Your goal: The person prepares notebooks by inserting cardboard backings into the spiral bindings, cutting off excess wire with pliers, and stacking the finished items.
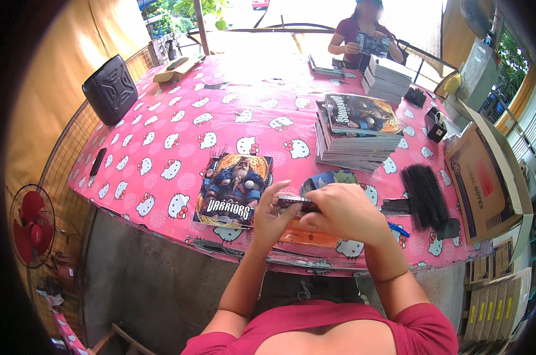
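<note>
- Both hands, left hand (272, 218) and right hand (342, 212), pinch a thin booklet (297, 204) at the table's near edge, fingers closed on it.
- Loosened grip could drop it off the pink tablecloth (179, 142).
- An elbow swing right might scatter the black binding combs (424, 196).
- Loose cover (234, 189) lies just left.

dark strip (291, 203) under right hand (343, 212), unidentifiable

One open brown cardboard box (486, 183) sits past the table's right edge — printed flap up, with a red patch. More flat tan cartons (495, 299) with yellow stripes stand below it, lower right corner.
</note>
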The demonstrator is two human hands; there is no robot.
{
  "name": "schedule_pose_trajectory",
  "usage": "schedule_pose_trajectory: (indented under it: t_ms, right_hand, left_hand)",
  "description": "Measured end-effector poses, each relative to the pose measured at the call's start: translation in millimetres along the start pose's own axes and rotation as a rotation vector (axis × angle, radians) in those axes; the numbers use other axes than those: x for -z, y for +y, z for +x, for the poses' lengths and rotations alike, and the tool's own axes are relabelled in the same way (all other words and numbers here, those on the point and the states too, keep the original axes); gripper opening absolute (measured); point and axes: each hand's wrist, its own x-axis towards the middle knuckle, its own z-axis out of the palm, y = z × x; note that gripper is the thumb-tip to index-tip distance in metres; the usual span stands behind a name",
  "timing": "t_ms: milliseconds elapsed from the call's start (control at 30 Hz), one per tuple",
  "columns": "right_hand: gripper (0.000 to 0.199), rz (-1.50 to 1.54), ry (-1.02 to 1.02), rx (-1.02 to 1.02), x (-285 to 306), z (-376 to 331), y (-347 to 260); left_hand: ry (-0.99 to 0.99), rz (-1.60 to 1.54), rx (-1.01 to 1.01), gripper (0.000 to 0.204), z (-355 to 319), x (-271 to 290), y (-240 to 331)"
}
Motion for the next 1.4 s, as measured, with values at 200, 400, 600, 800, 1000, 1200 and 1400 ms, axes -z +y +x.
schedule_pose_trajectory:
  t_ms: [200, 400, 600, 800, 1000, 1200, 1400]
  right_hand:
    - [0.040, 0.017, -0.043, 0.081, -15, 11, 10]
    - [0.045, 0.034, -0.160, 0.062, -17, 29, 10]
    - [0.041, 0.053, -0.085, 0.150, -26, 32, 13]
    - [0.041, 0.154, 0.082, 0.175, -22, 11, 25]
    - [0.031, 0.515, 1.205, -0.211, -35, -120, 80]
    - [0.060, -0.159, 0.523, -0.623, -145, -160, 133]
    - [0.051, -0.220, 0.335, -0.763, -130, -192, 130]
  left_hand:
    - [0.070, 0.038, -0.086, 0.038, 0, 7, -2]
    - [0.061, 0.116, -0.021, 0.029, 2, 13, 8]
    - [0.014, 0.139, 0.017, 0.025, -2, 13, 13]
    - [0.020, 0.081, 0.026, 0.025, 5, 9, 8]
    - [-0.037, -0.041, -0.006, 0.020, 16, 5, 5]
    - [0.137, 0.595, -0.877, 0.023, 21, -44, 105]
    - [-0.055, 0.676, -0.955, 0.017, -27, -64, 122]
